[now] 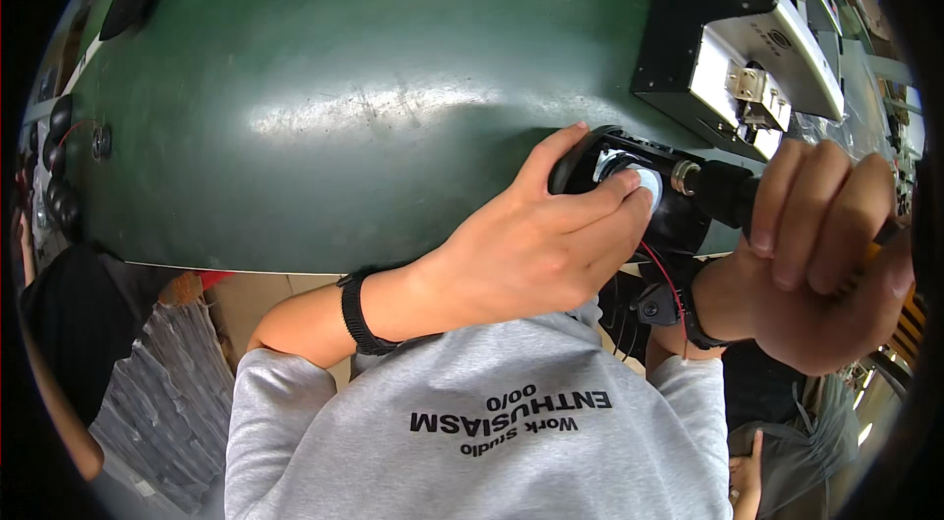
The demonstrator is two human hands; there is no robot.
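My left hand is closed around a black curved plastic housing near the table's front edge, right of the middle. Its fingers press near a pale round part inside the housing. From beneath that hand a thin red wire hangs down. My right hand grips a black electric screwdriver, lying almost level, with its metal collar close to the housing's right side. Whether the bit touches a screw is hidden. Black bands circle both my wrists.
A black-and-white box-shaped machine with a metal bracket stands at the back right, close to the screwdriver. Several round black parts sit along the left edge of the green table. Other people's arms show at both sides.
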